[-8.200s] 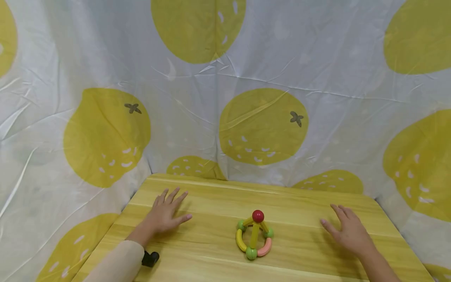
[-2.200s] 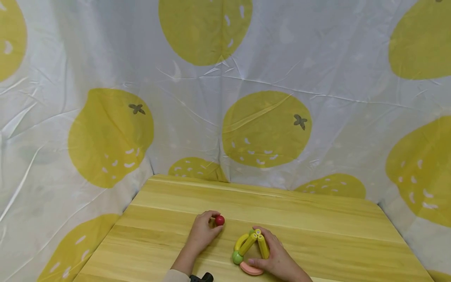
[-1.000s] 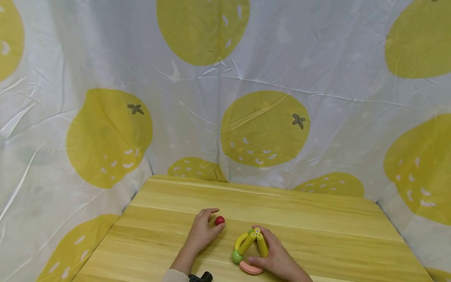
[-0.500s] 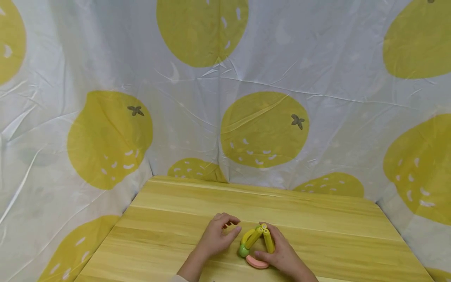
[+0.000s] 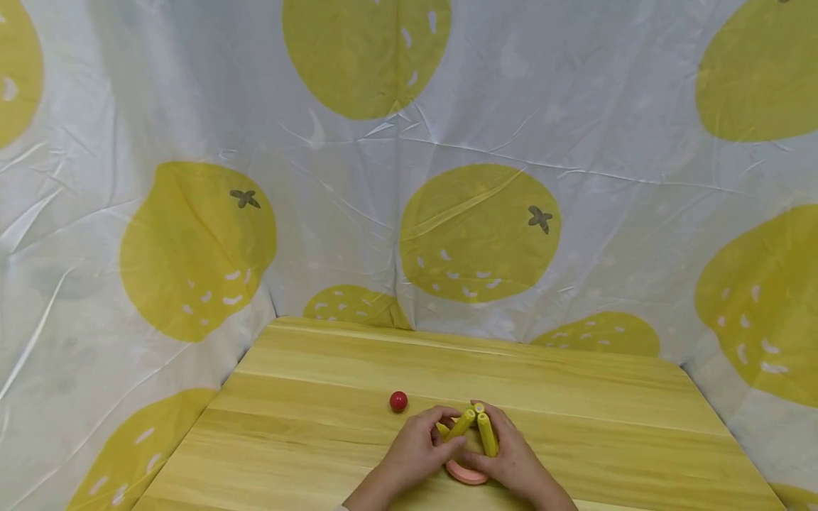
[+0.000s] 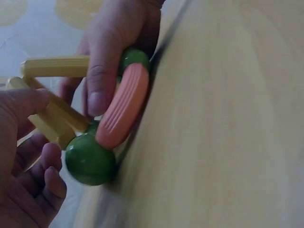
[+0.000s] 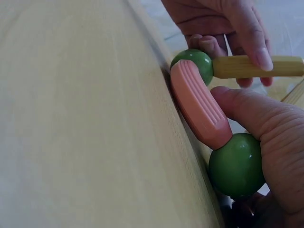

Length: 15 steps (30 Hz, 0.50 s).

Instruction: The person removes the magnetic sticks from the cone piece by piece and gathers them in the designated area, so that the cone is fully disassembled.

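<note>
A magnetic stick-and-ball toy stands on the table: a pink curved bar [image 5: 466, 473], a yellow curved bar [image 5: 442, 430] and green balls [image 6: 90, 160] make its ring. Three straight yellow rods [image 5: 487, 436] lean up from it, their tops bare. My right hand [image 5: 515, 455] holds the ring's right side, its thumb close by a green ball [image 7: 237, 165] in the right wrist view. From the left, my left hand [image 5: 417, 447] pinches one yellow rod [image 7: 242, 66] between thumb and fingers. Away from both hands, a red ball [image 5: 399, 402] lies on the table.
The wooden table [image 5: 307, 411] runs back to a hanging cloth [image 5: 345, 227] printed with yellow lemons, which also closes off both sides. The red ball lies just behind my left hand.
The red ball, earlier on top of the rods, was set down on the table and released by my left hand. That hand then moved right and took hold of a rod; my right hand kept its grip.
</note>
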{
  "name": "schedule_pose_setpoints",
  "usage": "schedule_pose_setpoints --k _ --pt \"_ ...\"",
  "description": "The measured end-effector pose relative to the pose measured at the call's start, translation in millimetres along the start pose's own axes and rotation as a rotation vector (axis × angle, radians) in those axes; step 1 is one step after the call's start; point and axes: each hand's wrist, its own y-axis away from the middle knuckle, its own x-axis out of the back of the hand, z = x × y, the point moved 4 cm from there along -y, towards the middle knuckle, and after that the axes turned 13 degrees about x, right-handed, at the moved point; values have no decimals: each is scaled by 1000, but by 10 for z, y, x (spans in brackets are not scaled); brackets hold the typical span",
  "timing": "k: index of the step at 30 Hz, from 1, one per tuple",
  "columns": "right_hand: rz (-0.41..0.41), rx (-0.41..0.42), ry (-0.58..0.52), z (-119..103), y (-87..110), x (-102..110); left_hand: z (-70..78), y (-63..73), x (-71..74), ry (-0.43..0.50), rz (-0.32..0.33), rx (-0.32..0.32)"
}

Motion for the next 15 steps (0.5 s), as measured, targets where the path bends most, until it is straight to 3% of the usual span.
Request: schedule_pose_setpoints --k 4,9,15 --pt "-4 -21 -10 4 -1 8 -22 -10 101 -19 -24 0" --pt "-10 -36 -51 16 7 27 -62 -23 262 -15 -118 6" --pt "-12 -40 -47 35 15 34 -135 0 496 -1 -233 114"
